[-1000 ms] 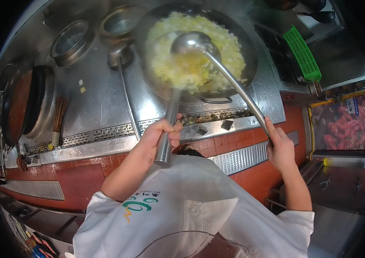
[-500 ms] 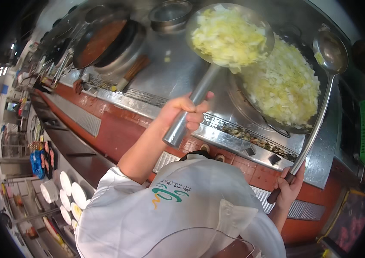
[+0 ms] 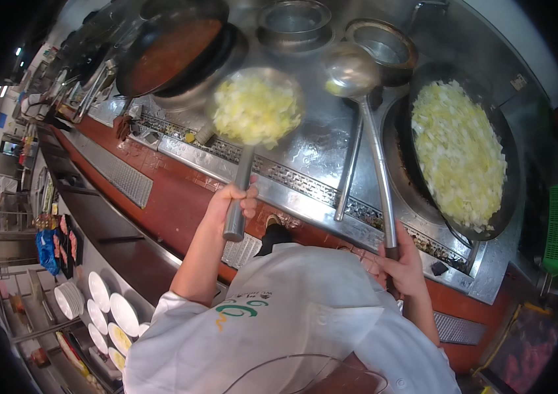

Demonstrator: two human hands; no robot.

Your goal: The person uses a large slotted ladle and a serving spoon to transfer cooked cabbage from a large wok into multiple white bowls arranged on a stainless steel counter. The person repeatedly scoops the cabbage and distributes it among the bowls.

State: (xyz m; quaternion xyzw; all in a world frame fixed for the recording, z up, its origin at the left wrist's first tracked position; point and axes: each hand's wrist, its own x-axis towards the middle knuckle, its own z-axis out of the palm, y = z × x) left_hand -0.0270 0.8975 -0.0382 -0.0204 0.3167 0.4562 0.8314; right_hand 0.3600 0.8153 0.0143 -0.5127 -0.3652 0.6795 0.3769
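Note:
My left hand [image 3: 232, 205] is closed round the thick metal handle of a wide round scoop [image 3: 242, 180]. Chopped pale yellow-green cabbage [image 3: 256, 108] fills the scoop, which hangs above the steel stove top. In my right hand [image 3: 405, 266] is the dark grip of a long steel ladle [image 3: 352, 71]. A small bit of cabbage clings inside the ladle's bowl, which is over the middle of the stove. To the right, a large dark wok [image 3: 513, 184] contains a broad layer of the same chopped cabbage [image 3: 460, 157].
Another wok with red sauce [image 3: 177, 52] sits at the far left. Two round pots, a near one [image 3: 384, 44] and a farther one [image 3: 294, 16], stand at the back. A brush [image 3: 207, 135] lies by the drain strip. White plates [image 3: 98, 291] are on a shelf at left; a green basket [image 3: 557, 226] hangs right.
The loaded scoop has moved left, away from the cabbage wok. The ladle has also swung left, from beyond that wok to mid-stove. The head view has shifted, uncovering a pot.

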